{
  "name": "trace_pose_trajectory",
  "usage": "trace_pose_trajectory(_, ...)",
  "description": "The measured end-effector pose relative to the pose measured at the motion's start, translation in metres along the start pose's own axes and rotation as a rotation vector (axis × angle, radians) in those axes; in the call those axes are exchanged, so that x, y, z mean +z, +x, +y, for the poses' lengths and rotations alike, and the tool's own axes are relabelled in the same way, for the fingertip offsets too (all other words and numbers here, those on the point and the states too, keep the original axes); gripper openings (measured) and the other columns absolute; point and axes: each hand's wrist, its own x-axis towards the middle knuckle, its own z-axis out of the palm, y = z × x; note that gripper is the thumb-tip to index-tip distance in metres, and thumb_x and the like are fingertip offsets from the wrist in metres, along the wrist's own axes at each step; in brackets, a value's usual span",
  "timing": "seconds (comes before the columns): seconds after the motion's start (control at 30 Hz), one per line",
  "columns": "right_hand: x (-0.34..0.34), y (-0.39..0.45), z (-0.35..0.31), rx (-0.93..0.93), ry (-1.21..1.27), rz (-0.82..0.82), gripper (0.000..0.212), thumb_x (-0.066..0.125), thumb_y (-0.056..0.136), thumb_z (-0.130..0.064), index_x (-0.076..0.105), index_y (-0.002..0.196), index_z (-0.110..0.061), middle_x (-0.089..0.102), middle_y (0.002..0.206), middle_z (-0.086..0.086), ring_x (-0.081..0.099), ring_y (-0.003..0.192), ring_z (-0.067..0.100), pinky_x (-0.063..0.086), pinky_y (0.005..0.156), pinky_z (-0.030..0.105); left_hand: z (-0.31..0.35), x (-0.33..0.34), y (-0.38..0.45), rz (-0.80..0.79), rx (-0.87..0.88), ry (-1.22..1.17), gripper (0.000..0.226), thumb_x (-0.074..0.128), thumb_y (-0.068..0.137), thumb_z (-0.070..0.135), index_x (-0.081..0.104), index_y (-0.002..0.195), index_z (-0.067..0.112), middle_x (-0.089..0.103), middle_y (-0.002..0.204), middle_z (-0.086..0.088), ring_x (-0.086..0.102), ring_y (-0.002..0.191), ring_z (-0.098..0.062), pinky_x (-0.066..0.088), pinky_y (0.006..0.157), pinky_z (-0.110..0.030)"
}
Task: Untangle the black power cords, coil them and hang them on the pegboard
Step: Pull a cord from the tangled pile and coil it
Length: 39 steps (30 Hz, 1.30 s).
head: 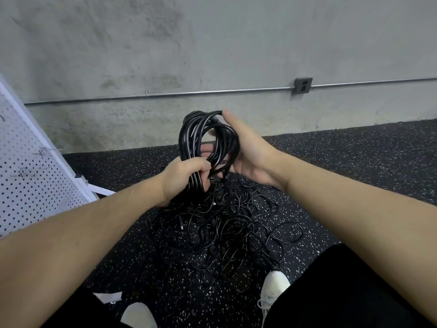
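Coiled cord (208, 138) within both hands' fingers (203, 165).

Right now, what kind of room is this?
Probably a workshop, garage or gym storage room. The bare concrete wall, the black speckled rubber floor and a white pegboard with metal hooks all suggest it.
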Motion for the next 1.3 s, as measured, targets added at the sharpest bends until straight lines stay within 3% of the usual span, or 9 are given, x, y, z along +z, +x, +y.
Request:
trace_pose_trajectory(0.17, 0.018, 0.01, 0.007, -0.091, -0.083, 0.172, 0.063, 0.038, 0.097, -0.071, 0.059, 0.136, -0.026, 0.077, 0.104, 0.004, 0.073, 0.1, 0.02, 0.052, 0.08, 0.033, -0.004, -0.002, 0.003, 0.079, -0.109, -0.1, 0.037, 0.051, 0.077, 0.034, 0.055, 0.05, 0.009, 0.064, 0.08, -0.018, 0.056, 0.077, -0.03, 0.045, 0.077, -0.04)
trace_pose_trajectory(0.33, 0.02, 0.011, -0.001, -0.223, -0.1, 0.327, 0.059, 0.046, 0.096, -0.068, 0.07, 0.102, -0.015, 0.061, 0.056, -0.004, 0.07, 0.066, 0.017, 0.056, 0.064, 0.025, 0.006, 0.012, 0.004, 0.041, 0.049, 0.045, 0.037, 0.044, 0.082, 0.03, 0.06, 0.056, 0.007, 0.061, 0.07, -0.001, 0.056, 0.074, -0.013, 0.047, 0.085, -0.028)
trace_pose_trajectory(0.43, 0.019, 0.013, -0.008, -0.208, -0.016, 0.363, 0.059, 0.05, 0.094, -0.069, 0.066, 0.091, -0.012, 0.055, 0.052, -0.003, 0.065, 0.059, 0.018, 0.06, 0.072, 0.035, 0.011, 0.021, 0.005, 0.047, 0.089, 0.026, 0.041, 0.04, 0.092, 0.023, 0.066, 0.063, 0.01, 0.063, 0.073, 0.003, 0.058, 0.074, -0.007, 0.048, 0.072, -0.015)
trace_pose_trajectory(0.63, 0.007, 0.018, -0.005, -0.181, -0.074, 0.38, 0.056, 0.043, 0.098, -0.066, 0.057, 0.072, -0.018, 0.069, 0.064, -0.002, 0.068, 0.077, 0.019, 0.052, 0.089, 0.038, 0.013, 0.021, 0.004, -0.027, -0.08, -0.052, 0.051, 0.035, 0.099, 0.016, 0.084, 0.085, 0.014, 0.076, 0.11, -0.011, 0.068, 0.108, -0.026, 0.051, 0.095, -0.036)
trace_pose_trajectory(0.73, 0.002, 0.016, -0.003, -0.131, -0.057, 0.322, 0.058, 0.038, 0.1, -0.065, 0.057, 0.074, -0.017, 0.074, 0.073, 0.004, 0.071, 0.081, 0.022, 0.056, 0.096, 0.043, 0.016, 0.025, 0.003, -0.047, -0.16, -0.2, 0.052, 0.033, 0.099, 0.014, 0.084, 0.094, 0.012, 0.072, 0.101, -0.017, 0.07, 0.089, -0.02, 0.057, 0.083, -0.027)
trace_pose_trajectory(0.87, -0.004, 0.012, 0.004, -0.027, 0.039, 0.11, 0.062, 0.018, 0.106, -0.058, 0.061, 0.104, -0.013, 0.072, 0.088, 0.009, 0.06, 0.068, 0.022, 0.05, 0.058, 0.031, 0.015, 0.023, 0.006, 0.007, -0.122, -0.355, 0.044, 0.038, 0.094, 0.008, 0.082, 0.101, 0.009, 0.066, 0.09, -0.009, 0.066, 0.085, -0.021, 0.059, 0.089, -0.034)
trace_pose_trajectory(0.97, -0.015, 0.012, 0.021, 0.057, -0.225, -0.041, 0.046, 0.021, 0.104, -0.04, 0.06, 0.098, -0.016, 0.061, 0.079, 0.002, 0.054, 0.072, 0.019, 0.049, 0.084, 0.043, 0.018, 0.015, 0.007, 0.082, -0.089, -0.471, 0.039, 0.056, 0.077, 0.018, 0.08, 0.107, 0.009, 0.063, 0.087, -0.007, 0.064, 0.076, -0.019, 0.061, 0.074, -0.033)
trace_pose_trajectory(1.13, -0.018, 0.005, 0.034, 0.222, -0.618, -0.306, 0.04, 0.026, 0.105, -0.024, 0.056, 0.131, -0.02, 0.075, 0.118, 0.006, 0.066, 0.119, 0.019, 0.04, 0.11, 0.044, 0.017, -0.002, 0.013, 0.211, 0.01, -0.626, 0.043, 0.04, 0.091, 0.009, 0.077, 0.113, 0.009, 0.056, 0.082, -0.001, 0.054, 0.068, -0.014, 0.049, 0.074, -0.032)
trace_pose_trajectory(1.3, -0.021, 0.001, 0.028, 0.193, -0.421, -0.378, 0.035, 0.044, 0.091, -0.026, 0.057, 0.104, 0.004, 0.069, 0.1, 0.018, 0.068, 0.099, 0.023, 0.045, 0.112, 0.046, 0.019, -0.017, 0.014, 0.306, 0.039, -0.68, 0.048, 0.042, 0.089, 0.008, 0.08, 0.114, 0.025, 0.054, 0.079, -0.003, 0.05, 0.065, -0.016, 0.045, 0.073, -0.033)
